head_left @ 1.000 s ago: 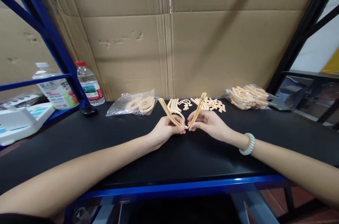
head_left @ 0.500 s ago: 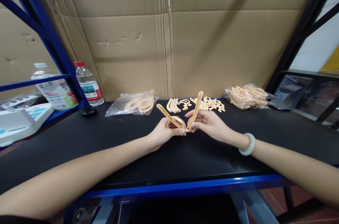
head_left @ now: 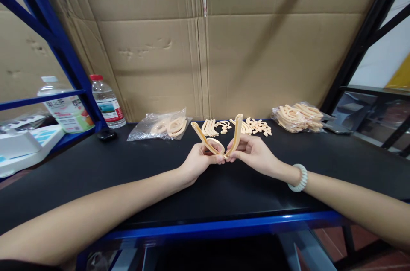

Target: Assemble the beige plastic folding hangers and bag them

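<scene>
Above the black table [head_left: 205,194], my left hand [head_left: 200,161] pinches a curved beige strip [head_left: 202,138] that slants up to the left, with a rounded beige part beside it. My right hand [head_left: 251,153] grips another curved beige strip [head_left: 237,130], which stands nearly upright. The lower ends of the two strips meet between my fingertips in a V shape; whether they are joined I cannot tell. Behind my hands lie beige strips [head_left: 209,127] in a row, small curved pieces [head_left: 223,126] and a heap of small beige pieces [head_left: 261,126].
A clear bag with beige rings [head_left: 160,125] lies at the back left, a fuller bag of beige parts [head_left: 299,116] at the back right. Further left are a red-capped bottle [head_left: 107,102], a larger bottle [head_left: 68,109] and a black object [head_left: 107,134]. Cardboard [head_left: 153,57] stands behind.
The two strips have turned slightly in my fingers, so their inner channels face me more and the right strip stands more upright. My hands have barely moved.
</scene>
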A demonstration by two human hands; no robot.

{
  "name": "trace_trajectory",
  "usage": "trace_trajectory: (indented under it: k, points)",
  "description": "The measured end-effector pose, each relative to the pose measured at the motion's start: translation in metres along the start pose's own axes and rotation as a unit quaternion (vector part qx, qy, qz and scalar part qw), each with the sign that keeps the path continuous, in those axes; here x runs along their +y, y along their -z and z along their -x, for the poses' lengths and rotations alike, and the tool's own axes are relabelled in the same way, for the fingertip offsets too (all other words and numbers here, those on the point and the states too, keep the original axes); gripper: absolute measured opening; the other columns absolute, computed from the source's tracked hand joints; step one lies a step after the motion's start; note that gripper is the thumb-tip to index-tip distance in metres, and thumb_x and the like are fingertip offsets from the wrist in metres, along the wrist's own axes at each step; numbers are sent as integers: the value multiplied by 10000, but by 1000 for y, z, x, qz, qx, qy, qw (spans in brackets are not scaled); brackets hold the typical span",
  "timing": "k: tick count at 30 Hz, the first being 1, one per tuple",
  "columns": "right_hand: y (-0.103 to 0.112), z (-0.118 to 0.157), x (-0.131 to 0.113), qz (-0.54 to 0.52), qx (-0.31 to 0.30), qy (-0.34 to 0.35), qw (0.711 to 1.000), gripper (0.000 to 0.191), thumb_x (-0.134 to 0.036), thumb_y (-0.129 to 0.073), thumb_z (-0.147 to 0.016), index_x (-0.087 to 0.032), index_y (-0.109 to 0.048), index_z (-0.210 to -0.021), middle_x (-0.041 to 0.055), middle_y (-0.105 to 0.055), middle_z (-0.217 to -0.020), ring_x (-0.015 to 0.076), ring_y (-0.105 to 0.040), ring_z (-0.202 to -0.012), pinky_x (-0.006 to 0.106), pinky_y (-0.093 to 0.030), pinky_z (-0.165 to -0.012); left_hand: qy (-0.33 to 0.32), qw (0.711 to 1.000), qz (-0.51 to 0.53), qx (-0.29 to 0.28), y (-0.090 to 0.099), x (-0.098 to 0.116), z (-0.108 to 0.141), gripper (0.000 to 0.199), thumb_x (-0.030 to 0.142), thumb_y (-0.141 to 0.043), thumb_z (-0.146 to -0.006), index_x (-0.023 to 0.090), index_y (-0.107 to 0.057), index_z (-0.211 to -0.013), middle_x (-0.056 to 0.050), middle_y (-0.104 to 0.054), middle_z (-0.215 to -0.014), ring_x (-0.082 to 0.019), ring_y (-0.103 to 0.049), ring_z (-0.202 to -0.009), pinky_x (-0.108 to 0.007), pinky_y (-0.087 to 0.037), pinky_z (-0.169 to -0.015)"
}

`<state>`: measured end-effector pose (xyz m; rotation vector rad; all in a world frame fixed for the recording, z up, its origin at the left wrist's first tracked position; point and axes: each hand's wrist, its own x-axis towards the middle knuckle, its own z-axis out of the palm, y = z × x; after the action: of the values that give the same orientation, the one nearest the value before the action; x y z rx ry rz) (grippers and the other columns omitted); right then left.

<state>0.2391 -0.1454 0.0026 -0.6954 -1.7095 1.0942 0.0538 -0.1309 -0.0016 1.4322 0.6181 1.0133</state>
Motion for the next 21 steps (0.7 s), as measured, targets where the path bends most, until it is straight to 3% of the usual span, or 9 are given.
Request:
trace_trajectory:
  k: [6,21]
  points:
    - [-3,5,1,1,12,15,1000,220,-265,-749,-738,-165,-596,-859,28,-687,-771,179,-699,-739,325,-595,-734,7,999,11,36,-4,1,1,205,146,-777,-592,119,-596,-682,10,-624,-612,-105,-584,-590,-229,-459,-621]
    - [-9,4,1,22,89,6,996,290,-334,-752,-731,-183,-539,-856,18,-660,-725,176,-690,-645,303,-608,-624,55,995,46,72,-8,4,4,245,172,-799,-602,113,-608,-744,-23,-657,-704,-127,-638,-663,-249,-512,-684]
